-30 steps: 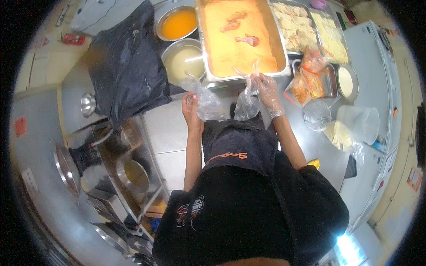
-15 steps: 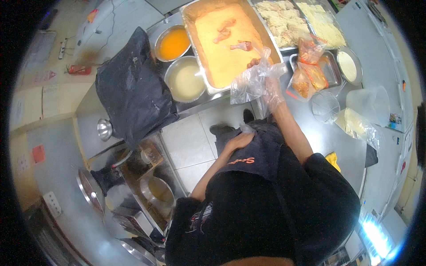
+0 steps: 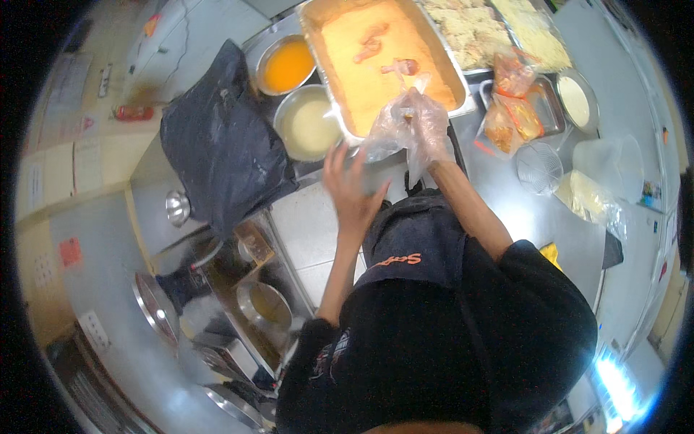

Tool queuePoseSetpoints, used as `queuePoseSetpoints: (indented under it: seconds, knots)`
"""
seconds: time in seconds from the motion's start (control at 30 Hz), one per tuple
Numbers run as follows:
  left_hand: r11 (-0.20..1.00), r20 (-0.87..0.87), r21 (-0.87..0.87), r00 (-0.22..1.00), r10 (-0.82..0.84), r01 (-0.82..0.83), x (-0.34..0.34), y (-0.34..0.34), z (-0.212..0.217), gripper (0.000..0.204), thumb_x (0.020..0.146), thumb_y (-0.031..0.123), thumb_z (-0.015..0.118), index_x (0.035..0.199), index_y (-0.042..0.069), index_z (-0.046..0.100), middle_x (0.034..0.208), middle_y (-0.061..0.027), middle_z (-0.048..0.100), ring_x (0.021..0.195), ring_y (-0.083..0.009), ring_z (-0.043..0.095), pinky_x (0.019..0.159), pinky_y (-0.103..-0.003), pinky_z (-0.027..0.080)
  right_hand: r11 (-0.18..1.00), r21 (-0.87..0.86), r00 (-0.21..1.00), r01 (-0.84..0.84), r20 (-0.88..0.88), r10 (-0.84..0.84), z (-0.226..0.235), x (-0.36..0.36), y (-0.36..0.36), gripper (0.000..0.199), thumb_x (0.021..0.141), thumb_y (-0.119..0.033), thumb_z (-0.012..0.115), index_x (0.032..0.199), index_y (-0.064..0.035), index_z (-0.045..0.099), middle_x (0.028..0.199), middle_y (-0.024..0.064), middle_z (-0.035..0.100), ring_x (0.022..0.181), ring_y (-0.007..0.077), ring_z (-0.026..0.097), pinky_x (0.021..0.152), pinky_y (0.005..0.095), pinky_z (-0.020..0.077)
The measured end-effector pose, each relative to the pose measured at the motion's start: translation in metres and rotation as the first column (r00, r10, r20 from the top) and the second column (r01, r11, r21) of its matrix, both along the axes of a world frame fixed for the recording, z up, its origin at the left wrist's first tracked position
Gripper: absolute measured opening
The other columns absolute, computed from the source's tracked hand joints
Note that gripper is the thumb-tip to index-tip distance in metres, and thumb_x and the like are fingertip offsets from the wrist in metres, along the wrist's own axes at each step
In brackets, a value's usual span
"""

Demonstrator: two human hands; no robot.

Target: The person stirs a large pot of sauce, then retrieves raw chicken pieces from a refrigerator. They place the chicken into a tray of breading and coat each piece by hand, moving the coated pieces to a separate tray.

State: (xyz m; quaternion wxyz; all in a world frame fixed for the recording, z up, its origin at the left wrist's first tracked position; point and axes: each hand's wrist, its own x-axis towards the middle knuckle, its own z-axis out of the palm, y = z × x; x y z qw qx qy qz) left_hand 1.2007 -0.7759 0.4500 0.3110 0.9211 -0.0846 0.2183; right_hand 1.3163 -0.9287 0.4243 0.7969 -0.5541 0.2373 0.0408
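Steel desk [image 3: 506,195]: spans the upper half of the frame, carrying all the containers.

Black plastic bag [image 3: 220,148]: upper left, bulky, slumped just beside the two round bowls.

Large rectangular tray [image 3: 361,87]: top centre, filled with orange-yellow coating; two reddish meat pieces [image 3: 387,58] lie on it.

Trays of pale breaded pieces [image 3: 491,29]: top right, beside the large tray.

Round bowl of pale liquid [image 3: 307,126] and round bowl of orange liquid [image 3: 287,65]: left of the large tray, one above the other.

Wire sieve [image 3: 538,168]: right of centre, on the desk.

Right hand [image 3: 426,130]: centre top, at the tray's near edge, covered by a loose clear plastic glove [image 3: 390,134]; fingers curled, whether they pinch anything I cannot tell.

Left hand [image 3: 350,192]: bare, just below the glove's hanging end, fingers spread open, holding nothing.
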Motion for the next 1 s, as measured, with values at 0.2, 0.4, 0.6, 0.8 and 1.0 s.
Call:
queuePoseSetpoints:
  seconds: [0.2,0.4,0.6,0.8,1.0]
  knots:
    - [0.997,0.033,0.027,0.996,-0.077,0.076,0.041,0.022,-0.026,0.025,0.079,0.017,0.072,0.1,0.005,0.067,0.103,-0.0135,0.064,0.105,-0.0284,0.057,0.093,-0.04,0.042,0.997,-0.054,0.998,-0.054,0.016,0.055,-0.001,0.002,0.003,0.035,0.092,-0.036,0.059,0.091,-0.002,0.066,0.085,0.0048,0.062,0.073,0.0146,0.058,0.062,0.029,0.05]
    - [0.623,-0.335,-0.7,0.931,0.143,-0.348,0.026,0.048,-0.043,0.015,0.091,0.012,0.064,0.087,-0.002,0.067,0.083,-0.0042,0.068,0.075,-0.0102,0.06,0.069,-0.026,0.046,0.865,-0.391,0.946,-0.316,-0.057,0.32,0.014,0.01,-0.046,0.049,0.093,-0.044,0.058,0.104,0.0033,0.065,0.094,0.0088,0.066,0.085,0.0142,0.062,0.073,0.0266,0.0519]
    - [0.529,-0.387,-0.776,0.922,0.03,-0.343,0.025,0.03,-0.042,0.014,0.086,0.01,0.07,0.091,-0.004,0.069,0.082,-0.0034,0.068,0.072,-0.0078,0.056,0.066,-0.023,0.045,0.761,-0.522,0.849,-0.386,0.122,0.515,0.059,-0.039,-0.044,0.043,0.088,-0.042,0.063,0.09,-0.0001,0.068,0.076,0.01,0.067,0.073,0.0186,0.062,0.068,0.0338,0.0485]
    - [0.74,-0.357,-0.645,0.931,-0.072,-0.19,0.009,0.024,-0.027,0.013,0.075,0.006,0.077,0.082,-0.001,0.068,0.077,-0.0023,0.067,0.069,-0.0075,0.056,0.064,-0.023,0.045,0.333,-0.699,0.437,-0.633,0.032,0.899,0.057,-0.032,0.006,0.038,0.081,-0.04,0.068,0.082,-0.0016,0.069,0.071,0.0126,0.066,0.067,0.0209,0.062,0.065,0.0343,0.0487]
    - [0.821,-0.271,-0.44,0.926,0.264,-0.363,-0.001,0.068,-0.015,0.02,0.073,0.004,0.075,0.068,0.002,0.056,0.062,-0.0005,0.054,0.056,-0.0075,0.049,0.052,-0.024,0.04,0.33,-0.851,0.656,-0.409,-0.023,0.755,0.023,-0.031,0.012,0.017,0.075,-0.016,0.063,0.071,0.0012,0.062,0.063,0.0199,0.059,0.062,0.0271,0.064,0.061,0.0387,0.0491]
